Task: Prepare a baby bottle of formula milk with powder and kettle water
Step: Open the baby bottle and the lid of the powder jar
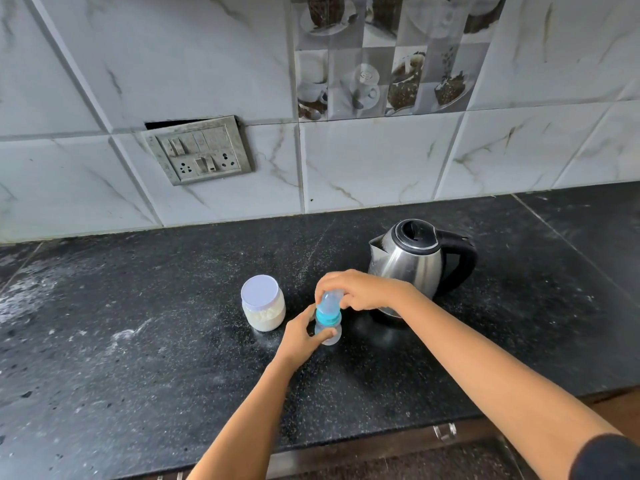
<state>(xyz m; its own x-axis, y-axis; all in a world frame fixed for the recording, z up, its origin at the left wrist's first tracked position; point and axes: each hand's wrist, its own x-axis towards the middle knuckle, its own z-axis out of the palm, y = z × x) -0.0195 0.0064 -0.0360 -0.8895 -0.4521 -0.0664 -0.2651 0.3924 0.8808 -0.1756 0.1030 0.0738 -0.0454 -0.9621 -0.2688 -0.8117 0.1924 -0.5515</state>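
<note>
- A dark sleeve (pixel 609 459) is seen nearest, at the upper end of the right arm.
- A clear drawer handle (pixel 445 432) is fixed below the desk's front edge, between the two forearms.
- The desk (pixel 138 358) is of black speckled stone, and white smears are seen on it far left of the hands.
- The bottle (pixel 329 336) is held upright with its base on the desk. Its clear lower body is gripped by the left hand (pixel 299 336), with thumb and fingers curled round it below the blue ring.
- The cap (pixel 329 301) on top of the bottle is gripped from above by the right hand (pixel 360 291), with the fingers curled round it.
- A jar (pixel 264 304) with a white lid and white powder stands just left of the left hand, untouched.
- A steel kettle (pixel 412 258) stands just behind the right hand, lid down, spout to the left, black handle to the right.
- A tilted switch plate (pixel 199 150) is set in the tiled wall (pixel 381 161), well beyond and left of the hands.
</note>
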